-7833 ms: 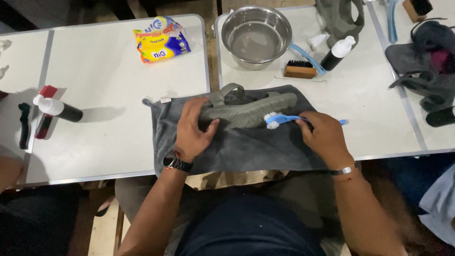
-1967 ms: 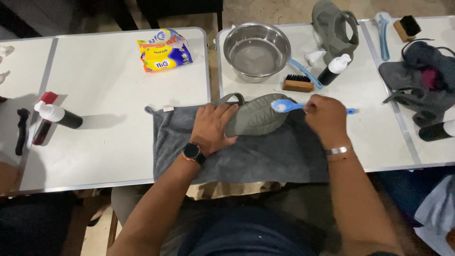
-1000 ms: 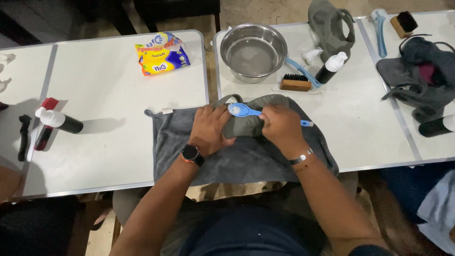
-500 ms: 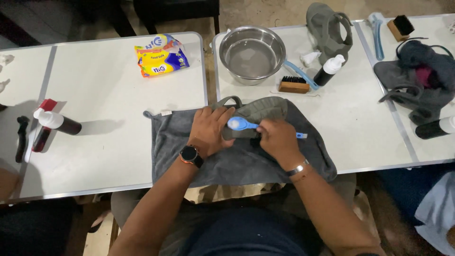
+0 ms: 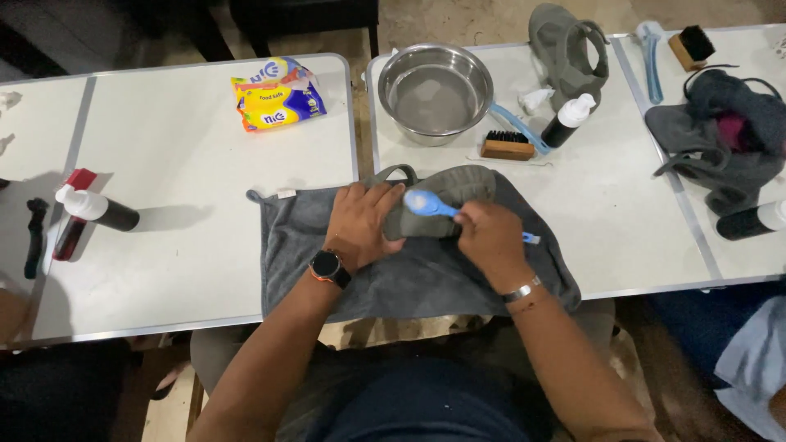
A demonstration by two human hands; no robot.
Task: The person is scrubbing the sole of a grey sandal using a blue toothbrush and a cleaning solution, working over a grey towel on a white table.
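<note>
A grey shoe (image 5: 449,195) lies on its side on a dark grey towel (image 5: 417,274) spread over the table's near edge. My left hand (image 5: 361,227), with a black watch on the wrist, presses on the shoe's left part and holds it. My right hand (image 5: 490,239), wearing a metal bracelet, grips a blue brush (image 5: 432,206) whose head rests on the shoe.
Behind the towel stand a steel bowl (image 5: 435,91), a wooden brush (image 5: 507,147) and a black bottle with a white cap (image 5: 567,121). A second grey shoe (image 5: 566,51) lies further back. A yellow packet (image 5: 277,92) is at the back left, bottles (image 5: 94,212) at far left, dark cloths (image 5: 724,135) at right.
The brush has swept left across the shoe from its right end, my right hand moving with it. My left hand has stayed on the shoe.
</note>
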